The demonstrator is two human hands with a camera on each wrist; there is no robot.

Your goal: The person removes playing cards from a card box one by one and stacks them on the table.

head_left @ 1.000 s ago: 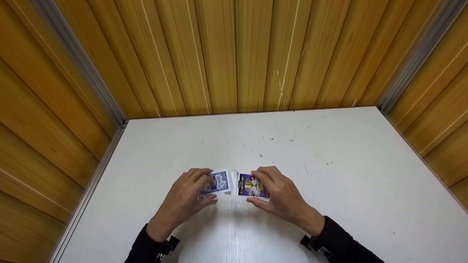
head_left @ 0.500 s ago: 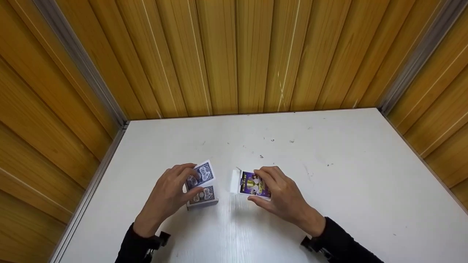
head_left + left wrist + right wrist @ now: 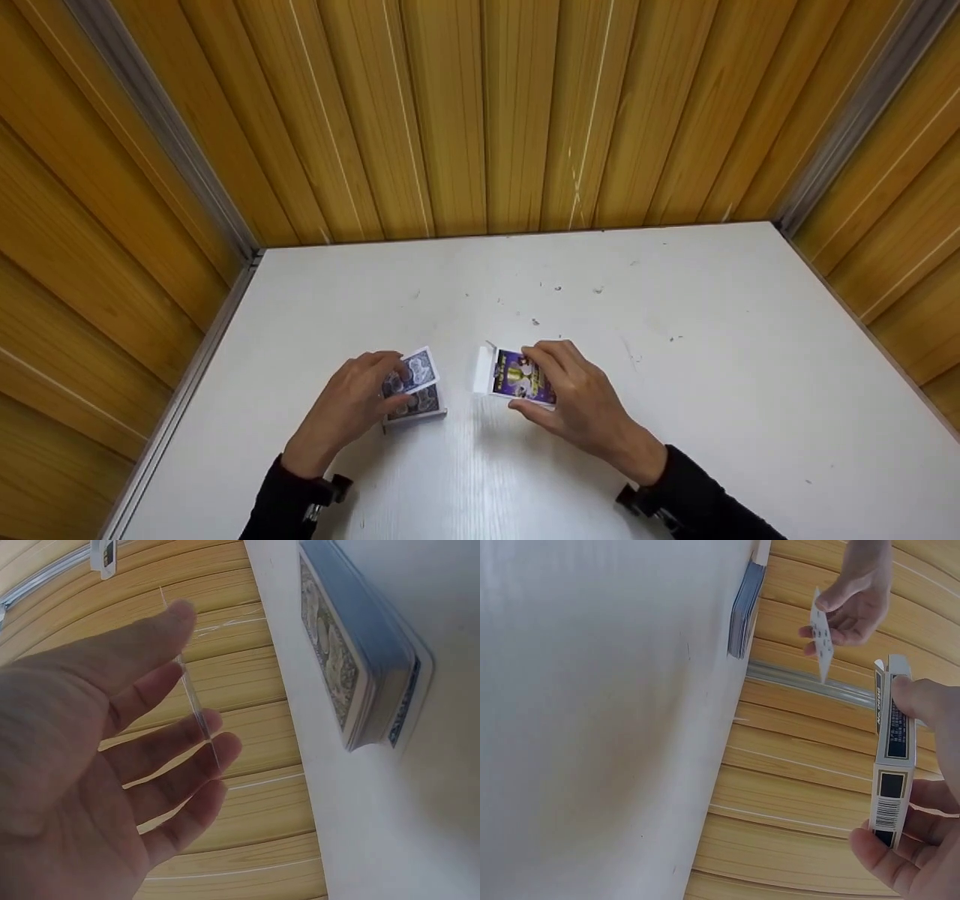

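Observation:
My left hand (image 3: pixel 345 401) pinches a thin playing card (image 3: pixel 421 367) between thumb and fingers, its patterned blue back facing up. Seen from the left wrist, the card (image 3: pixel 196 709) is nearly edge-on; the right wrist view shows its marked white face (image 3: pixel 821 641). Just under it in the head view lies a deck of playing cards (image 3: pixel 427 405) on the table, partly covered by the card and thumb. My right hand (image 3: pixel 581 394) grips a purple-fronted card box (image 3: pixel 516 375) by its sides. The box's white end flap (image 3: pixel 484 371) stands out toward the left hand.
The white table (image 3: pixel 675 300) carries small dark marks and scuffs. Yellow wood-look panels (image 3: pixel 480 112) rise behind it and at both sides, with grey metal strips at the corners (image 3: pixel 172 135).
My left hand has drawn the card left, away from the box's end, to over the deck, then lowered it slightly. The deck has come into view; the right hand and box barely shifted.

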